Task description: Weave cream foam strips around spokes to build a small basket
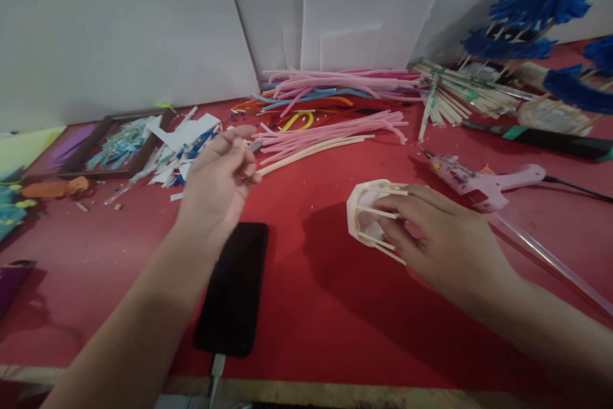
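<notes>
My right hand (431, 237) grips a small white many-sided base (353, 210) with thin wooden sticks standing out of it. The base is tilted on its side, its sticks pointing toward my palm, and my fingers reach in among them. My left hand (220, 166) is raised left of it, over the table, with thumb and fingers curled together. A small grey piece (256, 147) shows at those fingertips; what it is, I cannot make out. Below my left wrist lies a black phone (234, 294) with a white cable plugged in.
Pink pipe cleaners (330, 134) lie beyond my hands on the red table (306, 307). A pink glue gun (507, 182) rests at right near bundled wooden sticks (450, 99). Blue-roofed stick models (536, 7) stand behind. Paper scraps (191, 134) and a dark frame (103, 170) lie left.
</notes>
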The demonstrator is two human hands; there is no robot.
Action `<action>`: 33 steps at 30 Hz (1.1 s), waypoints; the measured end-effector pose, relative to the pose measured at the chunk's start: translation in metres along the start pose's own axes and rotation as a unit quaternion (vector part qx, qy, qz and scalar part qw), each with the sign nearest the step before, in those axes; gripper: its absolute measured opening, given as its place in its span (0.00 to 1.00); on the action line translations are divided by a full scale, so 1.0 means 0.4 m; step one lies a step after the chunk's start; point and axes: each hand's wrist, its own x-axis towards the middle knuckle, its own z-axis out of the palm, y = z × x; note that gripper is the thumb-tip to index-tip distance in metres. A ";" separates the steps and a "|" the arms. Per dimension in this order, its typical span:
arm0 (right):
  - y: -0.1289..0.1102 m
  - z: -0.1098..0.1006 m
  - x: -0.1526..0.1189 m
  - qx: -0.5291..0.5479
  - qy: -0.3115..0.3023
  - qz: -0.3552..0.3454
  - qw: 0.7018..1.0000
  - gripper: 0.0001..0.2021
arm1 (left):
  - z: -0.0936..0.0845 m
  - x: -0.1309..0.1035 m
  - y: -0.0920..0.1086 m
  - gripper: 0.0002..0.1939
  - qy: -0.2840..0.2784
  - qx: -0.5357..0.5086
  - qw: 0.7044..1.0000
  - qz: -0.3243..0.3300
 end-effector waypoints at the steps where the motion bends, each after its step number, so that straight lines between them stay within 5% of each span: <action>1: 0.000 0.001 -0.001 0.001 0.000 -0.002 1.000 0.08 | -0.021 0.020 0.009 0.12 0.004 0.032 0.999 0.020; 4: -0.001 0.002 -0.002 -0.004 0.003 -0.006 1.000 0.09 | -0.093 0.075 0.017 0.10 0.065 0.173 0.976 0.114; 7: -0.001 0.004 -0.003 -0.013 0.002 -0.006 1.000 0.10 | -0.164 0.110 0.021 0.05 0.097 0.420 0.887 0.168; 11: -0.002 0.005 -0.004 -0.019 0.000 -0.008 1.000 0.10 | -0.193 0.107 0.022 0.32 0.070 0.581 0.788 0.193; 13: -0.003 0.006 -0.003 -0.019 0.002 -0.015 1.000 0.10 | -0.165 0.079 0.004 0.27 0.048 0.563 0.793 0.229; 15: -0.004 0.006 -0.001 -0.022 0.007 -0.027 0.999 0.10 | -0.114 0.029 -0.028 0.18 -0.047 0.497 0.834 0.235; 18: -0.009 0.004 0.003 -0.028 0.013 -0.049 0.998 0.11 | -0.025 -0.066 -0.086 0.22 -0.254 0.356 0.894 0.093; 21: -0.014 -0.003 0.006 -0.023 0.016 -0.071 0.997 0.13 | 0.043 -0.138 -0.130 0.19 -0.369 0.246 0.896 0.007; 25: -0.013 -0.013 0.007 -0.030 0.025 -0.082 0.996 0.14 | 0.078 -0.157 -0.158 0.12 -0.357 0.178 0.917 -0.021; 33: -0.011 -0.017 0.002 -0.060 0.047 -0.120 0.990 0.13 | 0.070 -0.164 -0.191 0.12 -0.364 0.162 0.915 0.058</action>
